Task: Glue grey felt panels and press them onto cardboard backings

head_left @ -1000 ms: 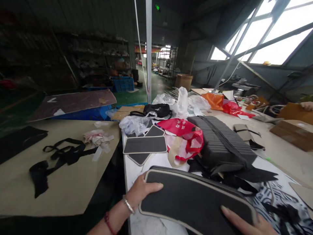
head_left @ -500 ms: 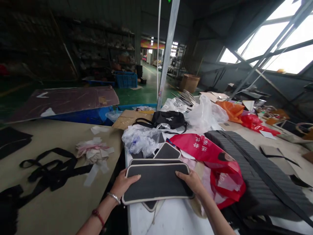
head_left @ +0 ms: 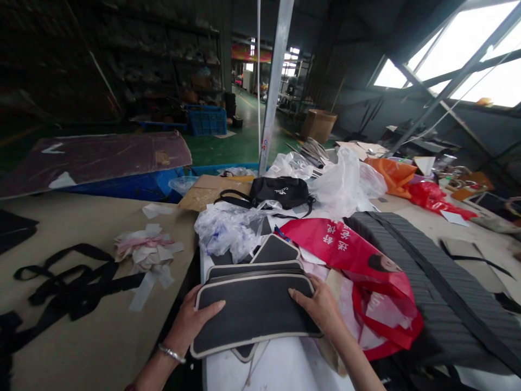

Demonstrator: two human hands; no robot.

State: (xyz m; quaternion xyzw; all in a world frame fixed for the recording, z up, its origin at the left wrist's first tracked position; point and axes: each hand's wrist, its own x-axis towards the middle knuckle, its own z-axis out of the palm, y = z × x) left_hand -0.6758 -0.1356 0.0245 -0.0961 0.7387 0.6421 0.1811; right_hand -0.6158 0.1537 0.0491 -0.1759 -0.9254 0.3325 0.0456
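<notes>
The left hand [head_left: 188, 320] and the right hand [head_left: 323, 304] are holding a dark panel [head_left: 256, 309] by its two short ends. The panel is lying in front of the person, over the near part of the white worktop [head_left: 280, 374], and its pale edge is going all the way around. The left thumb [head_left: 214, 309] and the right thumb [head_left: 298, 296] are pressing on its top face. The fingers are pinching the panel at both ends, but most of them are hiding behind it, so I cannot tell how they are bending. A shiny bracelet [head_left: 171, 354] is circling the left wrist.

A second panel [head_left: 254, 267] is peeking out past the far edge of the held one. Behind that, a third panel [head_left: 277, 248] is lying at a slant. A corner of one more panel [head_left: 245, 352] is poking out below.

A crumpled clear bag [head_left: 228, 228] is sitting beyond the panels on the left, and a black bag [head_left: 280, 191] is resting farther back. A red bag [head_left: 325, 236] is spreading out near the right hand. A gray striped pad [head_left: 407, 271] is lying to the right of it. On the left worktop [head_left: 97, 347], black straps [head_left: 77, 288] are lying in loops near some pale scraps [head_left: 148, 252].
</notes>
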